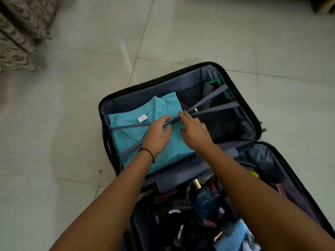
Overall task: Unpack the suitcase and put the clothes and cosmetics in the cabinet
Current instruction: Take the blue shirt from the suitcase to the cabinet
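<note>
Suitcase (pixel 241 98) lies opened flat on the tiled floor (pixel 72 115), both halves facing up.

Far half: a folded teal shirt (pixel 126 124) sits on the left side and dark clothes (pixel 219 124) on the right, with a green item (pixel 215 82) tucked in the far corner. Grey cross straps (pixel 213 107) run over the clothes and meet at a buckle (pixel 173 121) above the shirt. In my judgement they are there to pin the load flat, so nothing lifts out until the buckle is undone.

Near half: loose cosmetics (pixel 201 201), tubes and small bottles, are heaped in the open compartment between the person's forearms. None is in hand.

Left hand (pixel 159 135), with a black band (pixel 149 153) at the wrist, has a narrow grip: forefinger above and thumb below, pinching the strap at the buckle. Right hand (pixel 194 132) reaches in from the other side with fingers nearly straight, tips on the buckle's far end and thumb apart beneath. It reads as pressing, not a closed grip. The two hands oppose each other, one to steady the buckle and one to work it.

Assessment: the step in hand is releasing the straps. Unpacking proper appears not yet begun, and no cabinet is in view.

Patterned fabric (pixel 20 37) hangs at the upper left, well apart from the suitcase.
</note>
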